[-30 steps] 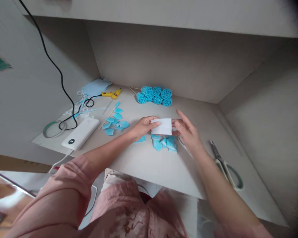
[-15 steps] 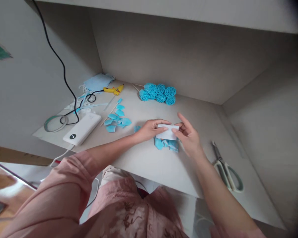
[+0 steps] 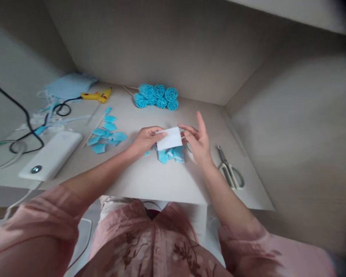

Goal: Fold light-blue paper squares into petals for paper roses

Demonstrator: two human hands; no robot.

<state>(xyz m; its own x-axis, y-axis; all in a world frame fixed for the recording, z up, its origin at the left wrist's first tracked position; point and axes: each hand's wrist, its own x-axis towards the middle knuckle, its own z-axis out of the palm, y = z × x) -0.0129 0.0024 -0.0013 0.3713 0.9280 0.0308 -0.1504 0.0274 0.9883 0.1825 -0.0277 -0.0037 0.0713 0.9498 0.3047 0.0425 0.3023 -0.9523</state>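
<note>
A small white folded face mask (image 3: 169, 139) is in my left hand (image 3: 146, 139), its left edge held between thumb and fingers. At its other side, my right hand (image 3: 200, 144) has thumb and a finger pinched on what looks like the mask's white ear loop, while one finger points up. Just below the mask lie blue fabric petals (image 3: 173, 154) on the desk, partly covered by it. The loop's far end is hard to make out.
Blue fabric roses (image 3: 161, 102) on sticks lie at the back. More blue petals (image 3: 99, 148), a yellow glue gun (image 3: 99, 95), stacked blue masks (image 3: 70, 85) and a white power bank (image 3: 52, 154) are left. Scissors (image 3: 229, 171) lie right; a black cable (image 3: 19, 105) crosses the left.
My right hand has drawn away from the mask's body to its right side, at the ear loop. The mask is slightly tilted now, and the view has turned to the right.
</note>
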